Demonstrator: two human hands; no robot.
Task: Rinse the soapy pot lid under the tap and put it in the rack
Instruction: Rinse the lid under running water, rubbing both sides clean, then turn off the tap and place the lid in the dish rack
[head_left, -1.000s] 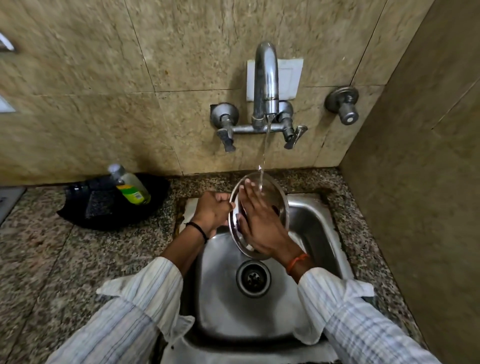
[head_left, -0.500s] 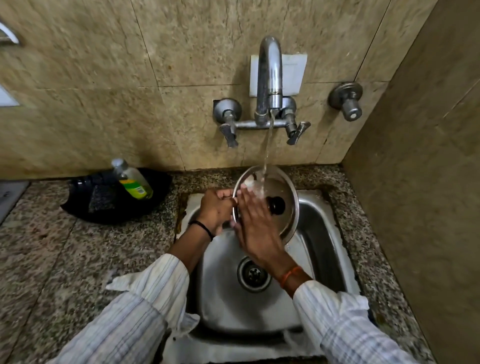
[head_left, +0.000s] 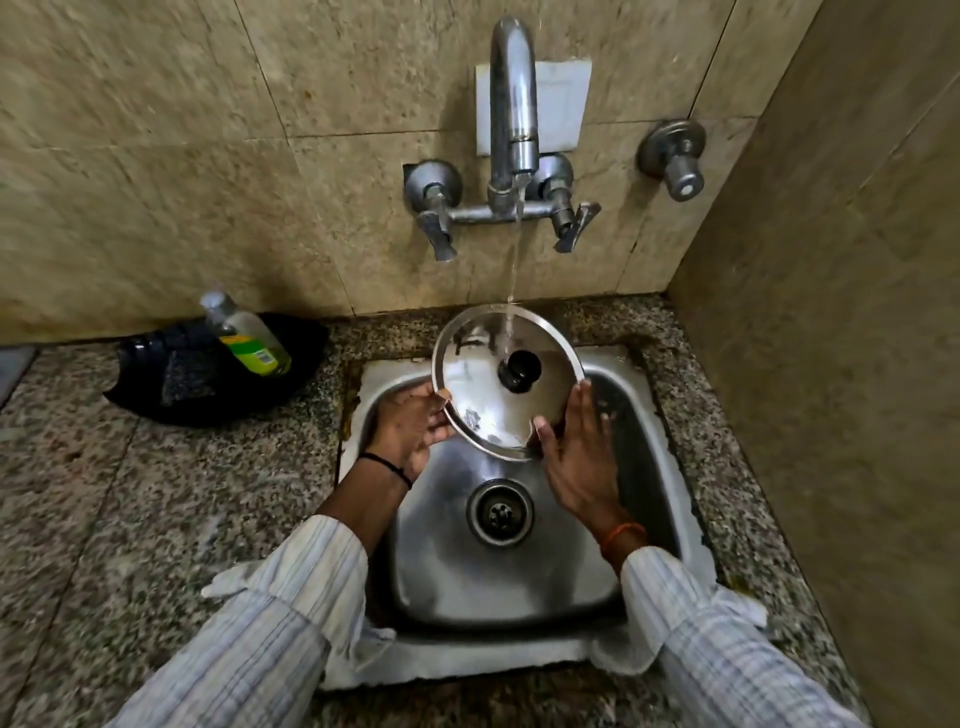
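A round steel pot lid (head_left: 483, 395) with a black knob (head_left: 519, 370) is held tilted over the steel sink (head_left: 644, 467), its top side facing me. Water from the wall tap (head_left: 511, 104) falls onto the lid just beside the knob. My left hand (head_left: 410, 431) grips the lid's left rim. My right hand (head_left: 579, 462) clasps the lower right rim, thumb on the lid's face and fingers along the edge. No rack is in view.
A black tray (head_left: 218, 384) with a dish-soap bottle (head_left: 244, 332) and a scrubber sits on the granite counter (head_left: 130, 519) at the left. The drain (head_left: 500, 512) lies below the lid. A tiled wall rises close on the right, with a separate valve (head_left: 675, 156) on the back wall.
My right hand has slid off the lid's face to its lower right rim. The lid now shows its whole top and knob under the stream.
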